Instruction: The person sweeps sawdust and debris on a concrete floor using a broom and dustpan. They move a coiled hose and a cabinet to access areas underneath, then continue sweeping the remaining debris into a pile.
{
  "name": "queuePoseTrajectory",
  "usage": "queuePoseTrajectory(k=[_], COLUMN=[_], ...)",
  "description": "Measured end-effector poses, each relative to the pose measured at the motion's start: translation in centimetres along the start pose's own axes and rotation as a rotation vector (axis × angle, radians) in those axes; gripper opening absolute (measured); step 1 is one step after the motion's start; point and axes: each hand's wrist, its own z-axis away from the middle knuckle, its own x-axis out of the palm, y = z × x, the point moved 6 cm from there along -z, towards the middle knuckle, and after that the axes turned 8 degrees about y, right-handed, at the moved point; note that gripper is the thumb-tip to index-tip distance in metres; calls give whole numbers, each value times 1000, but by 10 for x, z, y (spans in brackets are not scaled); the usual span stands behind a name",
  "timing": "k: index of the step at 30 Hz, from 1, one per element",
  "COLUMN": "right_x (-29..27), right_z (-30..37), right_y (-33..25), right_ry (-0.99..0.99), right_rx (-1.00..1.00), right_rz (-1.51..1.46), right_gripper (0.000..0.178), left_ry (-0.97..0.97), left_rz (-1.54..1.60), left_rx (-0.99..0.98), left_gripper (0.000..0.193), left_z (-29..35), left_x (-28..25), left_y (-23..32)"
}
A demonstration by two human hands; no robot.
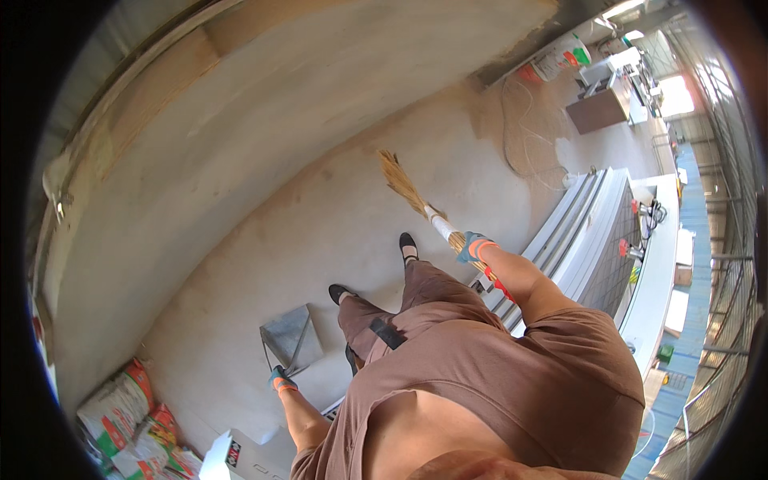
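My right hand [475, 247], in a grey glove with an orange cuff, is closed around the handle of a straw broom [408, 186]. The broom has a white band, and its bristles point up and away, over the floor in front of my feet. Low on the left, my left hand [281, 379], gloved the same way, grips the thin handle of a grey metal dustpan [298, 330]. The dustpan is close to the floor; whether it touches the floor I cannot tell. The fingers of my left hand show only in part.
A bare wall [240, 120] curves along the left and far side. Printed sacks [120, 408] lie at the lower left, beside a white box [240, 456]. On the right stand long white metal profiles [572, 220]. A hose [512, 152] trails across the far floor near a desk [600, 108].
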Motion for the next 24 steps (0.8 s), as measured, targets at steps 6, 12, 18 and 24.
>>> queuePoseTrajectory(k=[6, 12, 18, 24], right_x=[19, 45, 36, 22], right_z=[-33, -89, -126, -160], right_y=[62, 152, 240, 311], right_ry=[61, 54, -5, 6], right_rx=[42, -23, 55, 201], right_rz=[-192, -500, -664, -776], right_gripper=[67, 56, 60, 75], left_ry=[-89, -116, -320, -488], left_rz=[35, -86, -80, -136], left_rx=[97, 239, 393, 342], left_gripper=[6, 13, 18, 18], left_z=[77, 191, 334, 455], left_x=[110, 233, 387, 548], left_y=[60, 97, 127, 149])
